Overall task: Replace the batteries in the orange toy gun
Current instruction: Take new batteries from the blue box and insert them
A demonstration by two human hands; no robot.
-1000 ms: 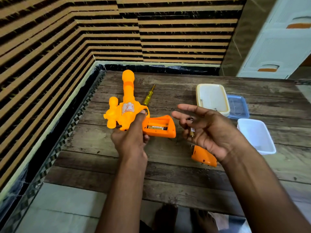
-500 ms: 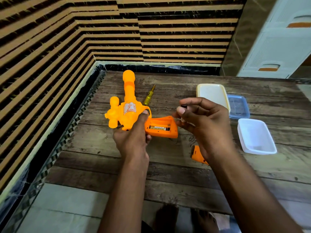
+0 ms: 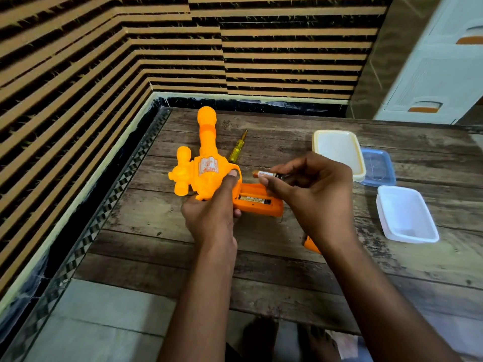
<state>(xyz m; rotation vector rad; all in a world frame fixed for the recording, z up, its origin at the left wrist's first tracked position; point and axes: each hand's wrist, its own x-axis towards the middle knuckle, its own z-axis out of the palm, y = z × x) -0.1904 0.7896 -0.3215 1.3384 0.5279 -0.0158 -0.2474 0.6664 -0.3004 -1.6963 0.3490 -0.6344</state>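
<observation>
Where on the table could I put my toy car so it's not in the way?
Bare wood lies along the near edge of the table, between the two arms, and at the far right corner behind the lidded box. It is crowded around the toy gun, screwdriver, both hands and the white tub.

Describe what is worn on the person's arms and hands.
Nothing is worn that shows. The left hand and right hand are bare, with no gloves, rings or watch visible. Both forearms are uncovered as far as the bottom of the picture, with no sleeve in sight. The nails on the fingers are short and unpainted.
</observation>
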